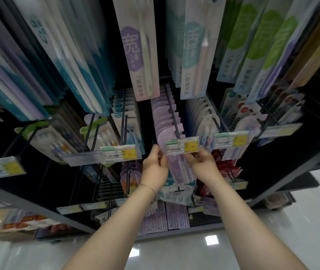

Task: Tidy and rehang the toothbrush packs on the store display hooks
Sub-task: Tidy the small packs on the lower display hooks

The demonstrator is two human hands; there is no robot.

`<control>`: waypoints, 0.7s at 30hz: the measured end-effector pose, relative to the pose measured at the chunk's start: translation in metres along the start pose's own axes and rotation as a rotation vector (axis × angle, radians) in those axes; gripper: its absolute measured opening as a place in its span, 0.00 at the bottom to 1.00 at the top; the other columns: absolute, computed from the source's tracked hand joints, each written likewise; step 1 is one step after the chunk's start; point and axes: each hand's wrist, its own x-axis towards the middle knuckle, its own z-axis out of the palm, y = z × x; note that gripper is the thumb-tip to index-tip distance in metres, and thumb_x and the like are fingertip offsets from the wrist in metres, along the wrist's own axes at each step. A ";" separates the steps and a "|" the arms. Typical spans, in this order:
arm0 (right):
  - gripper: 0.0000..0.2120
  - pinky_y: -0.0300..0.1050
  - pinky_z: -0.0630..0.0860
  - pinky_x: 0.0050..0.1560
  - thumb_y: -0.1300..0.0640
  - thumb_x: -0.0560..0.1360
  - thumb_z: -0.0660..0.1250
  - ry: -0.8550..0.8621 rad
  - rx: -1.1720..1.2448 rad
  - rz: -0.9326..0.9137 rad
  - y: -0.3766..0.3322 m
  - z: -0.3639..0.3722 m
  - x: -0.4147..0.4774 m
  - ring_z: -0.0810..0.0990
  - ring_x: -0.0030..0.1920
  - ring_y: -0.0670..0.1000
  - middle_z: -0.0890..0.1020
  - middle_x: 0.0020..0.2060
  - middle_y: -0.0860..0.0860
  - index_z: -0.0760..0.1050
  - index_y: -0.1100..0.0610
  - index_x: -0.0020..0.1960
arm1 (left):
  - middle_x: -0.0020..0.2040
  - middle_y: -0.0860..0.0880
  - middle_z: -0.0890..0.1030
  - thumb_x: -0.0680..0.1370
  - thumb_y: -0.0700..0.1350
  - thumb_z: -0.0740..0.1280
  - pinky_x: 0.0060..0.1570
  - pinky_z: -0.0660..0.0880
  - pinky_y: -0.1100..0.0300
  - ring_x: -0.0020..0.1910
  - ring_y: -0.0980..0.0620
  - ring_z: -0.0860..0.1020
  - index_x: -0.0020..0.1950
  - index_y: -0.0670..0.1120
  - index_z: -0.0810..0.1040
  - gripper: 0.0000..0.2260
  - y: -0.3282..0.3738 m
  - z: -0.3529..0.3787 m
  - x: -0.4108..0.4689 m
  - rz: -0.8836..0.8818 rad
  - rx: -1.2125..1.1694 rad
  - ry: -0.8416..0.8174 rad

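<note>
A row of lilac toothbrush packs (165,121) hangs on a dark display hook (172,115) at the centre of the rack. A price tag (181,145) sits at the hook's front end. Just below that tag, my left hand (154,166) and my right hand (202,162) hold the front lilac pack (178,172) between them, one on each side edge, fingers curled round it. The pack's top is hidden behind the tag, so I cannot tell whether it is on the hook.
Neighbouring hooks carry other packs: white-blue ones (128,121) on the left, white ones (207,117) and red-dotted ones (248,112) on the right. Tall packs (141,55) hang overhead. Lower rows (176,213) sit under my wrists. Glossy floor (174,250) lies below.
</note>
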 end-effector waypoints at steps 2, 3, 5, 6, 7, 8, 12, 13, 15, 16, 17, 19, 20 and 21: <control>0.10 0.37 0.76 0.44 0.60 0.78 0.65 0.004 -0.012 -0.012 0.001 0.004 0.003 0.79 0.44 0.42 0.81 0.44 0.44 0.75 0.44 0.46 | 0.48 0.45 0.82 0.78 0.46 0.61 0.50 0.79 0.45 0.47 0.45 0.81 0.55 0.48 0.73 0.07 0.001 0.001 0.003 -0.003 0.006 0.028; 0.10 0.38 0.76 0.46 0.60 0.78 0.65 0.012 -0.017 -0.010 0.002 0.005 0.004 0.79 0.44 0.43 0.81 0.44 0.44 0.75 0.44 0.46 | 0.47 0.44 0.82 0.79 0.44 0.62 0.49 0.79 0.49 0.46 0.46 0.80 0.55 0.45 0.73 0.06 0.003 0.001 0.004 -0.010 0.011 0.048; 0.08 0.42 0.78 0.49 0.60 0.78 0.65 0.053 -0.021 0.016 0.005 0.004 0.005 0.80 0.46 0.46 0.80 0.45 0.45 0.76 0.47 0.48 | 0.43 0.47 0.80 0.79 0.42 0.64 0.43 0.76 0.58 0.42 0.48 0.79 0.53 0.43 0.73 0.04 0.005 0.000 0.004 -0.035 0.016 0.102; 0.07 0.44 0.78 0.50 0.59 0.78 0.64 0.078 -0.037 0.030 0.008 0.001 0.005 0.80 0.47 0.48 0.80 0.46 0.46 0.76 0.48 0.51 | 0.42 0.49 0.79 0.79 0.43 0.66 0.41 0.75 0.59 0.40 0.51 0.78 0.52 0.44 0.71 0.05 0.004 0.000 0.004 -0.059 0.013 0.133; 0.07 0.44 0.78 0.50 0.59 0.78 0.64 0.097 -0.056 0.037 0.011 -0.003 0.005 0.81 0.48 0.50 0.81 0.47 0.47 0.76 0.49 0.52 | 0.41 0.52 0.77 0.78 0.44 0.67 0.40 0.75 0.59 0.39 0.53 0.77 0.53 0.46 0.70 0.08 0.004 -0.001 0.003 -0.095 0.008 0.161; 0.06 0.43 0.77 0.48 0.59 0.78 0.64 0.109 -0.071 0.043 0.013 -0.007 0.004 0.81 0.48 0.52 0.81 0.47 0.48 0.76 0.50 0.52 | 0.42 0.53 0.76 0.77 0.45 0.68 0.42 0.75 0.58 0.38 0.55 0.76 0.54 0.47 0.68 0.10 0.002 -0.001 0.001 -0.139 0.006 0.187; 0.05 0.43 0.76 0.47 0.60 0.78 0.64 0.149 -0.093 0.057 0.020 -0.023 -0.001 0.81 0.46 0.55 0.80 0.43 0.49 0.76 0.51 0.47 | 0.40 0.49 0.74 0.77 0.43 0.68 0.38 0.69 0.60 0.39 0.51 0.74 0.50 0.44 0.68 0.10 -0.006 0.000 -0.010 -0.264 0.092 0.235; 0.05 0.45 0.77 0.48 0.59 0.78 0.64 0.153 -0.116 0.058 0.020 -0.027 -0.002 0.81 0.46 0.54 0.80 0.43 0.49 0.76 0.51 0.46 | 0.38 0.49 0.74 0.77 0.43 0.68 0.36 0.68 0.60 0.39 0.50 0.74 0.48 0.43 0.69 0.08 -0.008 0.002 -0.014 -0.252 0.128 0.208; 0.04 0.50 0.79 0.51 0.59 0.78 0.64 0.155 -0.170 0.056 0.020 -0.034 -0.004 0.80 0.45 0.52 0.81 0.41 0.49 0.76 0.52 0.46 | 0.35 0.51 0.73 0.78 0.44 0.67 0.35 0.67 0.60 0.38 0.50 0.74 0.43 0.45 0.70 0.07 -0.007 0.011 -0.023 -0.203 0.209 0.102; 0.04 0.51 0.79 0.51 0.59 0.78 0.64 0.152 -0.201 0.057 0.020 -0.038 -0.005 0.80 0.44 0.52 0.81 0.40 0.49 0.77 0.53 0.46 | 0.34 0.52 0.74 0.78 0.45 0.66 0.36 0.67 0.60 0.38 0.51 0.74 0.42 0.46 0.71 0.07 -0.006 0.017 -0.026 -0.167 0.246 0.035; 0.03 0.51 0.78 0.50 0.58 0.77 0.65 0.146 -0.244 0.055 0.020 -0.044 -0.006 0.80 0.43 0.52 0.81 0.39 0.49 0.77 0.54 0.45 | 0.34 0.53 0.74 0.79 0.45 0.65 0.36 0.67 0.61 0.37 0.52 0.75 0.41 0.47 0.72 0.07 -0.003 0.025 -0.029 -0.135 0.272 -0.037; 0.04 0.48 0.76 0.46 0.55 0.76 0.66 0.146 -0.362 0.052 0.018 -0.057 -0.009 0.80 0.42 0.52 0.81 0.36 0.49 0.78 0.54 0.43 | 0.37 0.52 0.76 0.79 0.46 0.64 0.37 0.67 0.63 0.38 0.53 0.75 0.44 0.47 0.74 0.06 0.006 0.045 -0.032 -0.066 0.321 -0.163; 0.06 0.46 0.75 0.45 0.54 0.76 0.67 0.157 -0.425 0.058 0.017 -0.066 -0.012 0.80 0.42 0.52 0.81 0.36 0.49 0.78 0.54 0.43 | 0.38 0.51 0.77 0.79 0.47 0.64 0.37 0.68 0.62 0.39 0.53 0.76 0.45 0.46 0.76 0.06 0.011 0.057 -0.032 -0.026 0.342 -0.201; 0.06 0.46 0.75 0.44 0.53 0.76 0.67 0.179 -0.478 0.070 0.015 -0.076 -0.014 0.79 0.41 0.51 0.81 0.36 0.49 0.79 0.54 0.43 | 0.39 0.50 0.78 0.79 0.47 0.64 0.38 0.69 0.62 0.40 0.52 0.77 0.46 0.45 0.77 0.06 0.016 0.069 -0.032 0.009 0.344 -0.224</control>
